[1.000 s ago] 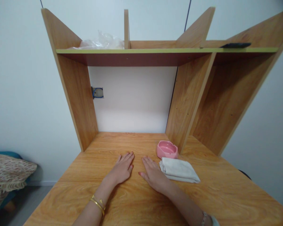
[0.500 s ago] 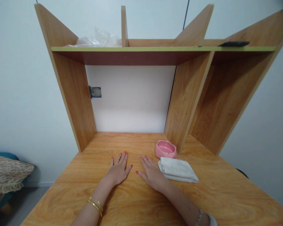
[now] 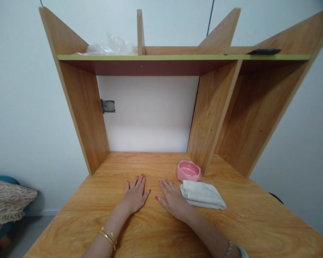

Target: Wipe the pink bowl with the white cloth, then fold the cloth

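Observation:
My left hand (image 3: 135, 195) lies flat on the wooden desk (image 3: 145, 229), palm down with the thumb spread out. To its right, my right hand (image 3: 172, 200) rests palm down on the same surface, thumb apart from the fingers. Neither hand holds anything. Just right of my right hand is a folded white cloth (image 3: 203, 194). Behind the cloth, close to the upright divider, stands a pink ashtray (image 3: 188, 171) with notches in its rim and nothing visible inside.
A shelf (image 3: 167, 57) spans the desk above, bearing a crumpled clear plastic bag (image 3: 110, 46) and a flat dark object (image 3: 263, 52). An uncovered wall socket box (image 3: 108, 106) shows at the back left. A patterned fringed cloth (image 3: 10, 197) lies at the far left.
Both hands stay in place on the desk. The view has shifted very slightly; the objects have not moved.

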`<state>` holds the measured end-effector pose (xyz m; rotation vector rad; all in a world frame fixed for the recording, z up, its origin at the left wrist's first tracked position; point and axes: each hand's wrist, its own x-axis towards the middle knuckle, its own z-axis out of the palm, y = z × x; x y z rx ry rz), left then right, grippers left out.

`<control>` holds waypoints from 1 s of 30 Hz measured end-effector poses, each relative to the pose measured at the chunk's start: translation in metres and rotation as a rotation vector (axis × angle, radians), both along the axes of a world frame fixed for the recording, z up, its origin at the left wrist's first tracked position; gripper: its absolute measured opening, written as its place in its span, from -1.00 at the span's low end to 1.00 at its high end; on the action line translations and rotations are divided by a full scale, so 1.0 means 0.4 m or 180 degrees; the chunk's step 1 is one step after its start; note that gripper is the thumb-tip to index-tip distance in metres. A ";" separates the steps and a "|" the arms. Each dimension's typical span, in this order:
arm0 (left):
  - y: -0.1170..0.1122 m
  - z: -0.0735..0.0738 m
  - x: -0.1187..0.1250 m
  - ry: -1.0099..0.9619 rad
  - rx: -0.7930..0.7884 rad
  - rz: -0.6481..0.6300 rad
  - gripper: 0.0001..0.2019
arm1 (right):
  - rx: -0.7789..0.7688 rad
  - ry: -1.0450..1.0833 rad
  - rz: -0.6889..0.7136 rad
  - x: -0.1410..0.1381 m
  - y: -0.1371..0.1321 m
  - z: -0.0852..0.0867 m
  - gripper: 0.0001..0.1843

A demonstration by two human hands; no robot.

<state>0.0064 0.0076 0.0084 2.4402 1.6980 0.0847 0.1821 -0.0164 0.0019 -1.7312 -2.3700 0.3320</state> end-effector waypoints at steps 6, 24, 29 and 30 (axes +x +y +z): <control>0.000 0.000 0.001 0.0042 -0.0006 0.0001 -0.36 | 0.0005 -0.0015 0.0025 -0.001 -0.002 0.004 -0.29; 0.001 -0.003 -0.001 0.0011 0.0060 -0.0004 -0.37 | 0.0109 0.0018 0.0049 0.003 -0.001 -0.007 -0.32; -0.003 0.004 0.001 0.0014 0.0028 -0.0007 -0.37 | 0.0067 -0.0032 0.0030 0.001 -0.002 -0.001 -0.32; -0.004 0.004 0.001 0.0009 0.0029 -0.0005 -0.37 | 0.0062 -0.0036 0.0027 0.001 -0.002 0.000 -0.32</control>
